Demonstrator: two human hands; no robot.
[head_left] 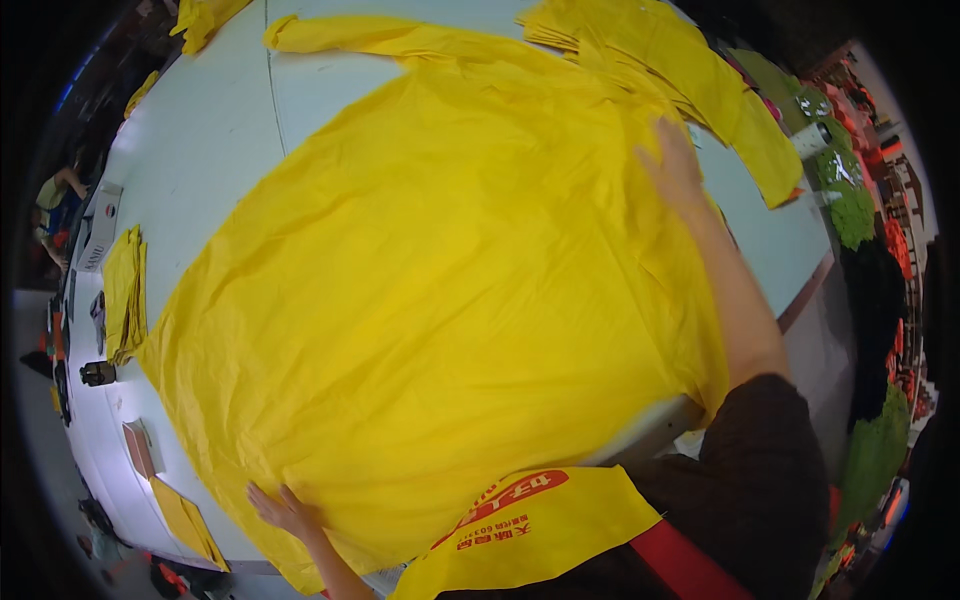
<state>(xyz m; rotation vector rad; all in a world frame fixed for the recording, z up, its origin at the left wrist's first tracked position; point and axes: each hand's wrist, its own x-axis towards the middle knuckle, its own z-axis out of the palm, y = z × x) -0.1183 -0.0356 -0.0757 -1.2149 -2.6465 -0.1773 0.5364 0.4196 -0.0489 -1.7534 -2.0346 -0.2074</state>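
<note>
A large, thin yellow cloth (pixel 430 260) is spread over the pale table, wrinkled along its lower left and right sides. From its far edge a narrow sleeve-like strip (pixel 340 36) stretches left. My left hand (pixel 285 510) lies flat on the near left part of the cloth, fingers apart. Reaching far to the right, my right hand (pixel 675 168) rests on the cloth's right side with its fingers extended and thumb apart. A yellow apron-like piece with red print (pixel 550 530) hangs over my dark clothing at the near edge.
Stacked yellow cloth pieces (pixel 640 50) lie at the far right. A folded yellow bundle (pixel 125 295), a white box (pixel 100 228), a small dark object (pixel 97 373) and a brown block (pixel 140 448) line the left. Green material (pixel 852 215) is beyond the right edge.
</note>
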